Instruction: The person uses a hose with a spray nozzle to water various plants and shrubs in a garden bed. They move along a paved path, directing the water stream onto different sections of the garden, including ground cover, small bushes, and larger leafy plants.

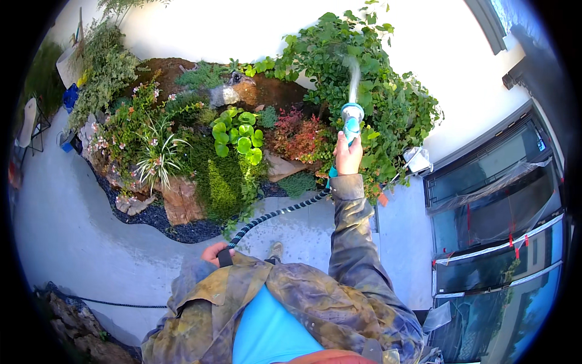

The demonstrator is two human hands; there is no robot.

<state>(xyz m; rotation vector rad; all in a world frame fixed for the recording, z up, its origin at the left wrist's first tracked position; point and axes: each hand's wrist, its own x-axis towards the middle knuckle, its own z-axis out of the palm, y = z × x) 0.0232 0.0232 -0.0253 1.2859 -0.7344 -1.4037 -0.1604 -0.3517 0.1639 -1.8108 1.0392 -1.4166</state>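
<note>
The person stands at the edge of a planted bed, on the grey paving [130,261], and I see the right arm stretched far forward. The right hand [348,159] has its grip closed firmly around a blue and pale spray nozzle [352,119], which points away from the body. From its head a whitish jet of water [354,79] goes out — it enters the large leafy bush [400,106], which grows against the white wall [200,27].

From the nozzle, a black hose [276,213] with light marks runs down in a curve to the left hand [212,253], near the waist. There the grip is folded around the hose, though a dark strap [225,258] covers a part of the hand.

Left of the nozzle is a shrub with red leaves [296,134], and farther left a plant with bright, round leaves [242,136]. A spiky pale-green plant [159,155] sits above a brown rock [182,200], and dark gravel [203,232] borders the bed. At the right side stand glass doors [479,242] — partly covered with clear plastic sheet [485,188]. The person wears a blotchy patterned jacket [354,249] over a bright blue shirt [270,327].
</note>
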